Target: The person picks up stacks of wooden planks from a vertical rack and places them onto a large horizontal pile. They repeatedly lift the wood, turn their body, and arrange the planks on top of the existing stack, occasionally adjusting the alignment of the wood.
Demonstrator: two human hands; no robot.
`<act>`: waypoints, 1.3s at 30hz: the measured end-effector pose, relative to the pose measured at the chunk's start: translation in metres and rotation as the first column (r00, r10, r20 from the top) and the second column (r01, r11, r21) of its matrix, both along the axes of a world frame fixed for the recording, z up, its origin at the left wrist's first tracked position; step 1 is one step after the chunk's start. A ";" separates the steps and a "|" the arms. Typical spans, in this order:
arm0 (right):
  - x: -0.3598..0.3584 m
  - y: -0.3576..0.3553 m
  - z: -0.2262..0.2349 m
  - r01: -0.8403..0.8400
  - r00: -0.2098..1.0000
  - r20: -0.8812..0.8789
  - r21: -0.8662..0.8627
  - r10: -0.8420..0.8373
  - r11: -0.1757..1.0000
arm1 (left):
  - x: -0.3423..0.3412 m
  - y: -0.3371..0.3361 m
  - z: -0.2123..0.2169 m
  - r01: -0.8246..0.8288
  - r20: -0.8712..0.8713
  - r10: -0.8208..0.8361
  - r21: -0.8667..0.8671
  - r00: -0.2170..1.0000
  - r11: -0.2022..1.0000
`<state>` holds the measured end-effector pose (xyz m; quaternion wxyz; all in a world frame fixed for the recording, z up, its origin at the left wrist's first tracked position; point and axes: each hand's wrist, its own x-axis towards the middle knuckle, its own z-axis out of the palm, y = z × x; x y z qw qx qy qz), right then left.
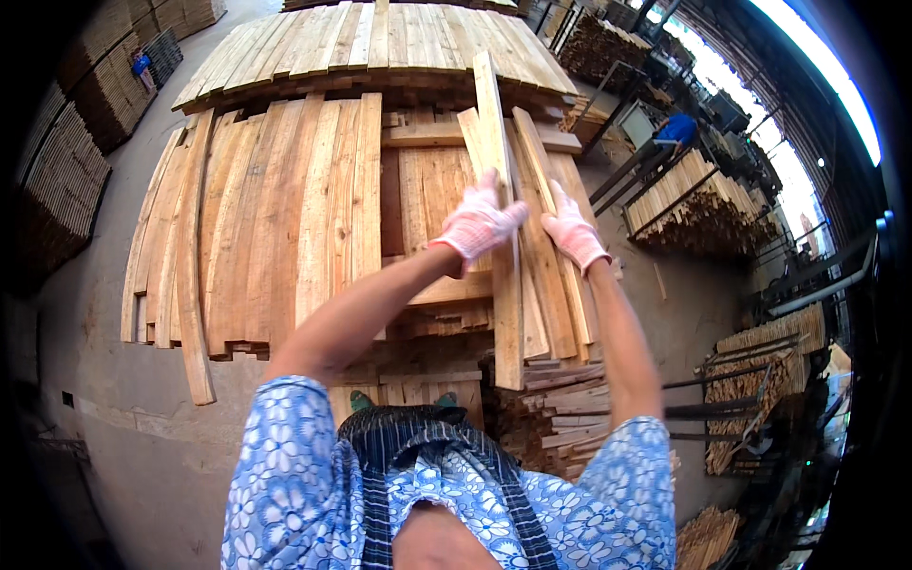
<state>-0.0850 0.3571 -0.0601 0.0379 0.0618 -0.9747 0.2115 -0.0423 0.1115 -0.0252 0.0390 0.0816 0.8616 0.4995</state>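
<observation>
Both my hands wear pale pink knitted gloves over a stack of sawn boards. My left hand (481,222) lies across a long pale plank (509,323), its thumb stretched toward the plank's right edge and its fingers pointing forward. This plank sits atop the others, its near end jutting past the stack's front. To its right, my right hand (574,234) rests with fingers extended at a narrow board (538,160). Its palm side is hidden. Left of my hands, a layer of reddish-brown boards (271,209) lies side by side, with one crooked board (193,266) overhanging the front.
Beyond stands a higher stack of pale boards (380,43). At my right are piled wood strips (570,408) and a metal-framed bundle of sticks (698,204), with a person in blue (677,130) behind. Tall timber stacks (62,180) line the left side.
</observation>
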 end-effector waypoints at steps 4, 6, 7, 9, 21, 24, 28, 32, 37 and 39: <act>-0.015 0.010 -0.011 0.000 0.989 0.144 -0.274 0.040 0.962 | -0.007 0.029 -0.007 -0.212 0.035 0.222 -0.185 0.974 0.960; -0.012 0.002 0.008 0.005 0.976 0.209 -0.285 0.057 0.958 | -0.010 0.016 -0.013 -0.285 -0.004 0.285 -0.037 0.958 0.958; -0.010 -0.002 0.017 0.011 0.969 0.240 -0.290 0.061 0.957 | -0.008 -0.002 -0.015 -0.280 -0.033 0.283 0.071 0.959 0.957; -0.003 0.018 0.032 0.027 0.978 0.202 -0.396 0.058 0.918 | 0.016 -0.030 0.031 -0.208 0.106 0.185 0.281 0.977 0.937; -0.002 -0.186 0.033 -0.221 0.858 0.130 -0.781 0.497 0.584 | 0.138 -0.255 0.032 -0.332 0.043 0.331 0.231 0.943 0.915; -0.029 -0.221 -0.008 -0.225 0.935 0.102 -0.568 0.339 0.792 | 0.176 -0.300 0.050 -0.410 0.029 0.412 0.176 0.911 0.895; -0.034 -0.293 -0.030 -0.151 0.987 0.046 -0.063 0.154 0.987 | 0.187 -0.372 0.036 -0.585 0.042 0.584 0.074 0.811 0.807; -0.028 -0.308 -0.028 -0.049 0.995 0.072 -0.162 0.062 0.985 | 0.143 -0.417 0.016 -0.557 -0.120 0.682 -0.686 0.722 0.468; -0.038 -0.298 -0.026 -0.284 0.954 0.130 0.115 0.269 0.952 | 0.100 -0.441 -0.014 -0.533 -0.089 0.667 -0.683 0.739 0.499; -0.032 -0.276 0.020 -0.332 0.902 0.301 0.020 0.311 0.943 | 0.104 -0.453 -0.015 -0.596 -0.141 0.627 -0.522 0.766 0.610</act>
